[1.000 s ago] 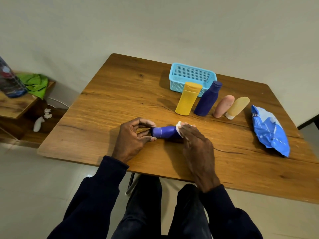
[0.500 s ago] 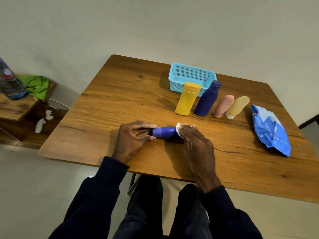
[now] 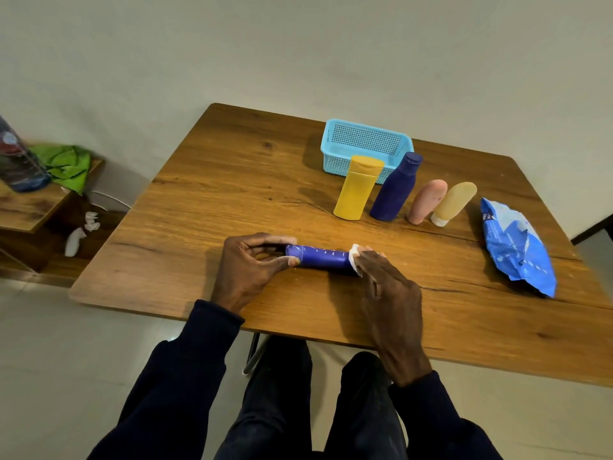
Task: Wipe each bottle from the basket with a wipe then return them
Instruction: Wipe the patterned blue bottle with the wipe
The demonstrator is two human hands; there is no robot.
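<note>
Purple bottle (image 3: pixel 320 257) is lying sideways on the desk (image 3: pixel 232 180). The left hand (image 3: pixel 247 267) has its fingers (image 3: pixel 265 240) curled round one end, and the right hand (image 3: pixel 386 287) is pressing a white wipe (image 3: pixel 355 260) on the other end with pretty straight fingers (image 3: pixel 370 258).

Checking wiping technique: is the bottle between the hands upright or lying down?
Lying down: the bottle lies sideways on the table, left hand gripping one end, right hand pressing the wipe against the other.
</note>
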